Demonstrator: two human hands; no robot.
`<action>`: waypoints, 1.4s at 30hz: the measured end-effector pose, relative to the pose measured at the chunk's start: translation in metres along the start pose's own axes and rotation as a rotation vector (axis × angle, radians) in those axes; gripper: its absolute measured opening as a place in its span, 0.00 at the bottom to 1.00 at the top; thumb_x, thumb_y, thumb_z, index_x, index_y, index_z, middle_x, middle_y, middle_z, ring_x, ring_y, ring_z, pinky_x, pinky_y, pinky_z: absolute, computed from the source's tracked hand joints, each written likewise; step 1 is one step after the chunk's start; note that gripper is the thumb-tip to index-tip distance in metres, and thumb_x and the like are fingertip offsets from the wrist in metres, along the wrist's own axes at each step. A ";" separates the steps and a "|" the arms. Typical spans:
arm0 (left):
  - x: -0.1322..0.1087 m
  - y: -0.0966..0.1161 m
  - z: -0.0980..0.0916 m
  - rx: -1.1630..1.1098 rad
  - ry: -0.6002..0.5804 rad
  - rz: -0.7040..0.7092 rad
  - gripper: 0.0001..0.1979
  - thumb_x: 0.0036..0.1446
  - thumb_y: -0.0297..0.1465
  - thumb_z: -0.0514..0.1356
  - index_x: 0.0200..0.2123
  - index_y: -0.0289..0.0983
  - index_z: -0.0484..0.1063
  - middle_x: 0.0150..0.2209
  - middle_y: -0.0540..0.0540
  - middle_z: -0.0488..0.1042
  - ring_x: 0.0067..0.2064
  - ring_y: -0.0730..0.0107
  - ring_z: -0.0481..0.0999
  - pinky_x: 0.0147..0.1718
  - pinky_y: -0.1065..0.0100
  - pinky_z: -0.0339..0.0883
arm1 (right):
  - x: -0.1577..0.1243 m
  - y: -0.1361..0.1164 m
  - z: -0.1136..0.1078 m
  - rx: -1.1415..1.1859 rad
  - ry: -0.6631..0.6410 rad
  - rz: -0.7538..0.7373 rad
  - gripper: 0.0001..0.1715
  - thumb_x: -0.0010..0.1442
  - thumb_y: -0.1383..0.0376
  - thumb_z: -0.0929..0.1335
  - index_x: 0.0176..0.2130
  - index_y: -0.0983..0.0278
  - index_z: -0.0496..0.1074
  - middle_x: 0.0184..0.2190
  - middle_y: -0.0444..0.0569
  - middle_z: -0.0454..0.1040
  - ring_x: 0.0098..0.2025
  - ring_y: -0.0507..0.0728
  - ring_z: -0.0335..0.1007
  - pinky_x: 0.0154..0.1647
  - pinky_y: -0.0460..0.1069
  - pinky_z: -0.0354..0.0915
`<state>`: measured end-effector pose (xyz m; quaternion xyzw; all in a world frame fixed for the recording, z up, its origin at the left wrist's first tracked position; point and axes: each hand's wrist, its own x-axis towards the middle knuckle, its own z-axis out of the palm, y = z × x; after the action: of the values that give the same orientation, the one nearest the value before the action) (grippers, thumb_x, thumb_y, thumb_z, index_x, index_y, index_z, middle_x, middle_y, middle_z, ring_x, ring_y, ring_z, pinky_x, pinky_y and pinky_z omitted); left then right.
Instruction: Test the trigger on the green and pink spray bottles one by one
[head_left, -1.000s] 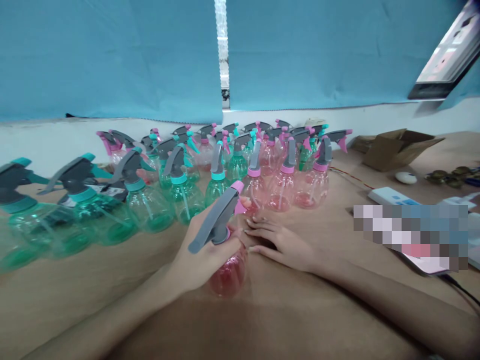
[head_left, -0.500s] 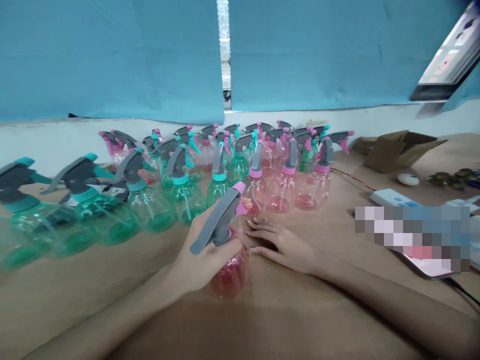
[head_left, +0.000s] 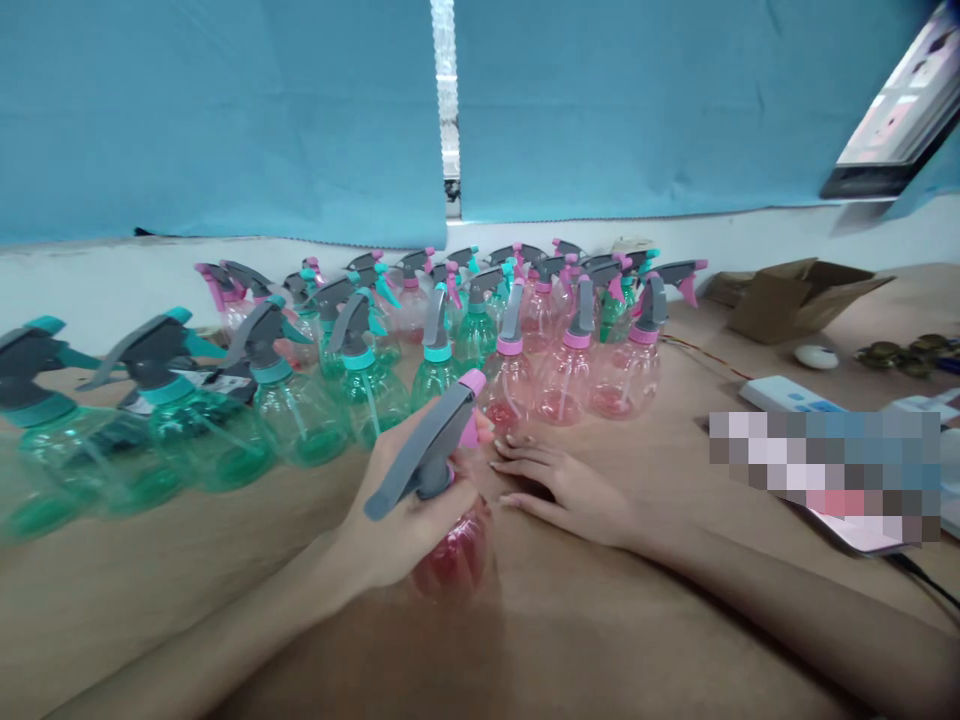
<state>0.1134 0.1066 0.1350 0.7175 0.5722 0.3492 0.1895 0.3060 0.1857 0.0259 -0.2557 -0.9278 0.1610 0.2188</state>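
Observation:
My left hand (head_left: pixel 397 520) is wrapped round the neck of a pink spray bottle (head_left: pixel 454 560) that stands on the brown table (head_left: pixel 585 640). Its grey trigger head (head_left: pixel 420 450) with a pink nozzle tip points away from me. My right hand (head_left: pixel 562 485) lies flat on the table just right of the bottle, fingers stretched out toward it, holding nothing. Behind them stand several pink spray bottles (head_left: pixel 570 375) and several green spray bottles (head_left: pixel 300 400) in rows.
A blue curtain (head_left: pixel 225 110) hangs behind a white ledge. At the right lie an open cardboard box (head_left: pixel 795 295), a small white object (head_left: pixel 816 357), a white device (head_left: pixel 787 393), dark round pieces (head_left: pixel 904 355) and a tilted screen (head_left: pixel 892 120).
The spray bottle in my left hand has tilted slightly toward the left and nearer me. My right hand has stayed flat in place.

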 end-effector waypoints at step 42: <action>0.000 -0.001 0.005 -0.014 -0.074 -0.022 0.11 0.51 0.32 0.53 0.39 0.39 0.66 0.29 0.50 0.74 0.34 0.63 0.75 0.31 0.65 0.68 | 0.000 0.000 0.001 -0.002 -0.013 0.015 0.27 0.63 0.52 0.60 0.55 0.62 0.64 0.57 0.53 0.64 0.61 0.59 0.55 0.61 0.58 0.54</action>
<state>0.1164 0.1075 0.1313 0.7221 0.5701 0.3246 0.2194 0.3060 0.1855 0.0253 -0.2617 -0.9274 0.1635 0.2113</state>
